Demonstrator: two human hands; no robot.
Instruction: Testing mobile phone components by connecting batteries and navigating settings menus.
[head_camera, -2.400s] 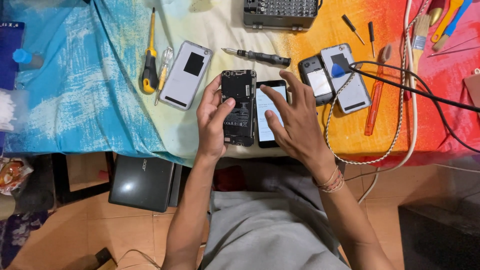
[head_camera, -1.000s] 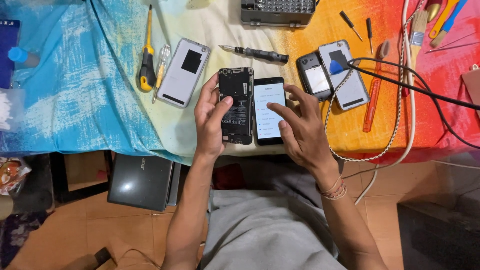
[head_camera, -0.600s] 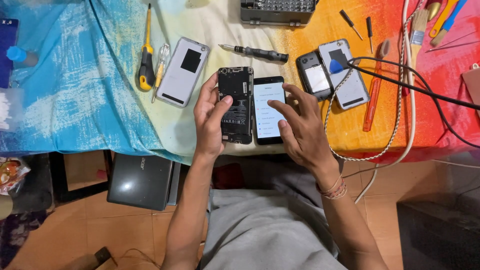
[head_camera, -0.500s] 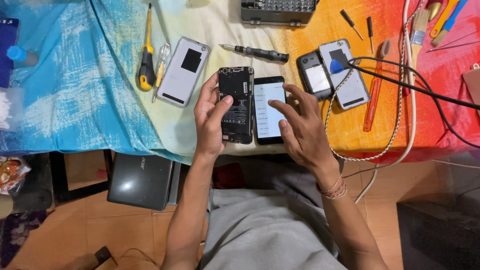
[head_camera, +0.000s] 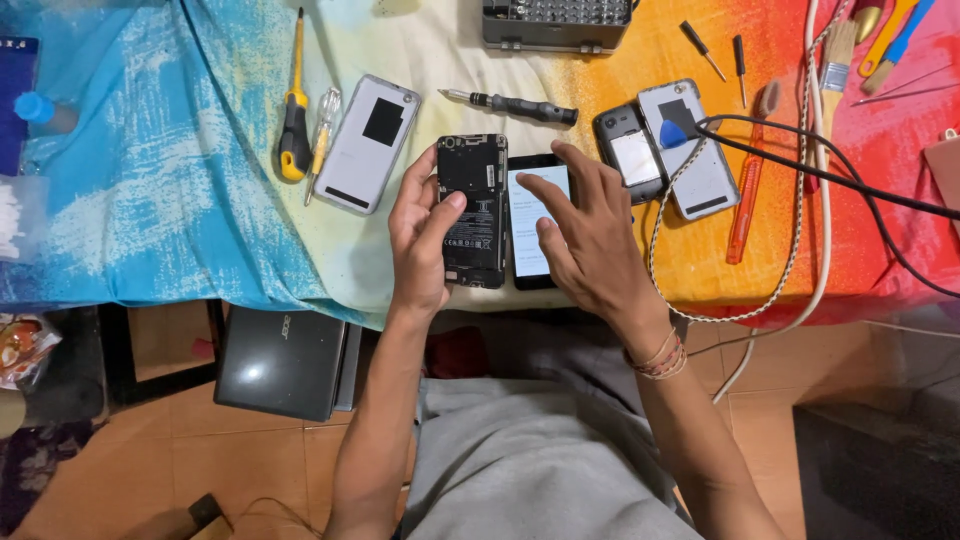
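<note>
Left hand (head_camera: 425, 235) is wrapped around the left edge of an opened phone body (head_camera: 472, 210), back cover off with the battery and boards showing, thumb pressed across its middle. Right next to that, touching its right side, is the lit phone screen (head_camera: 535, 220) lying face up, and the right hand (head_camera: 590, 235) is spread loosely over it, not gripping anything, index finger stretched along the upper part of the display.

Everything else, placed from that opened phone body: just left of it lies a grey back cover (head_camera: 368, 143) with a black square patch. Further left, a yellow-and-black screwdriver (head_camera: 293, 110) and a small clear-handled one beside it. Just above, a black precision screwdriver (head_camera: 515, 104), and above that a grey bit case (head_camera: 556, 22) at the table edge. Off to the right, past the screen, a small dark phone (head_camera: 625, 152) and another grey back cover (head_camera: 686, 147) with a black cable (head_camera: 830, 180) running over it. All on a colourful cloth (head_camera: 150, 190). Below the table edge, a closed black laptop (head_camera: 283, 362) sits on the floor.
</note>
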